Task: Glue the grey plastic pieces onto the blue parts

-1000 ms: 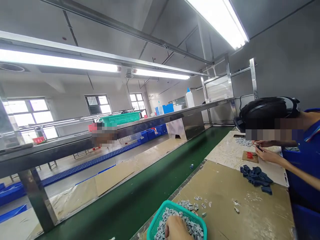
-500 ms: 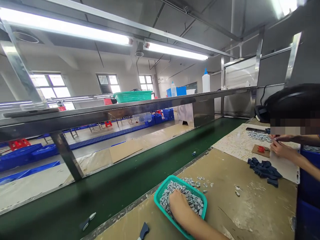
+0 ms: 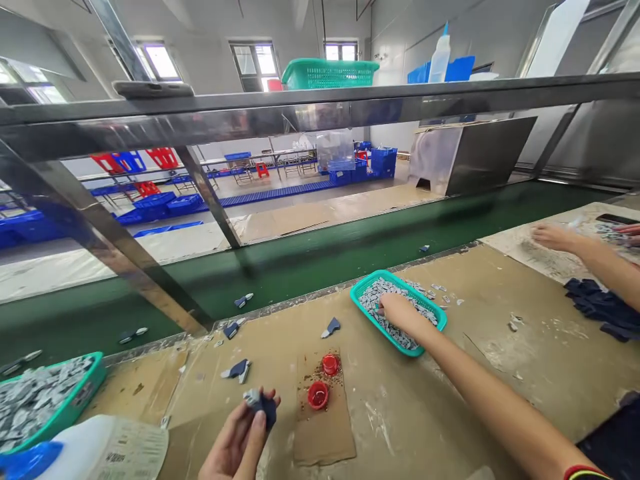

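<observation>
My left hand [image 3: 240, 433] is at the bottom of the view, shut on a small dark blue and grey part [image 3: 260, 403]. My right hand [image 3: 400, 313] rests in a shallow teal basket [image 3: 377, 327], its fingers down among many small grey-blue parts [image 3: 373, 300]. Whether those fingers grip anything is hidden. Two red caps [image 3: 318, 395] lie on a brown cardboard sheet [image 3: 325, 433] just beyond my left hand. Loose dark blue parts [image 3: 237, 370] lie nearby on the worktop [image 3: 280, 333].
A co-worker's hand [image 3: 553, 237] rests at the right, near a dark blue pile [image 3: 595, 307]. A second teal basket of parts [image 3: 85, 387] and a white bottle [image 3: 110, 450] stand at the lower left. Beyond the worktop runs a green conveyor belt [image 3: 350, 247] under a steel rail [image 3: 300, 110].
My view has tilted down and swung left. My left hand has come into view holding a part. My right hand is still in the teal basket.
</observation>
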`<state>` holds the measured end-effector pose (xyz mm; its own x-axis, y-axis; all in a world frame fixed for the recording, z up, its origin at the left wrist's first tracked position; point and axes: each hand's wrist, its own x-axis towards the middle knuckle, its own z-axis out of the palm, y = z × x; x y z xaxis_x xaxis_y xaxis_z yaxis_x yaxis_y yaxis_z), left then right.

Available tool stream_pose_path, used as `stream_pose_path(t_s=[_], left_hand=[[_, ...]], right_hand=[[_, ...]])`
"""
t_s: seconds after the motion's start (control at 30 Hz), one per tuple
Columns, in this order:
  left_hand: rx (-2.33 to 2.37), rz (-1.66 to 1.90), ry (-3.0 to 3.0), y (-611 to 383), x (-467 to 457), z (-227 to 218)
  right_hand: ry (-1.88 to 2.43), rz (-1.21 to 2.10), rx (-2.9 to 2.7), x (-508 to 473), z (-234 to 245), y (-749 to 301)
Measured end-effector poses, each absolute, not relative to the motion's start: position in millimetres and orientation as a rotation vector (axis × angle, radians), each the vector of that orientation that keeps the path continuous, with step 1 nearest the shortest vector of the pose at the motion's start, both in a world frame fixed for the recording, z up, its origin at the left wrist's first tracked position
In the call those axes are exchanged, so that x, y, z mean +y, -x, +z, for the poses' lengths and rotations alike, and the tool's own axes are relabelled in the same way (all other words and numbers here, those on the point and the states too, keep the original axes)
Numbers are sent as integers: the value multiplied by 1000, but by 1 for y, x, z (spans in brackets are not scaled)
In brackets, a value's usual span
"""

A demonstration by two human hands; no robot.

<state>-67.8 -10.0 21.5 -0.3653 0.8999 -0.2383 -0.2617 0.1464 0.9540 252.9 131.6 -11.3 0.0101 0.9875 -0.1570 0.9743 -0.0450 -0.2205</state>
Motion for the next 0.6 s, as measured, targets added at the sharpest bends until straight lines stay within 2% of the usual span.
stream_pose_path(t_s=[0.37,0.6], left_hand=[[1378,1400,-678,73,-14,13],[1360,1429,-672,59,-20,21]], right_hand=[[2116,267,-2236,163,4,-251],[2013,213,-2362,149,3,-250]])
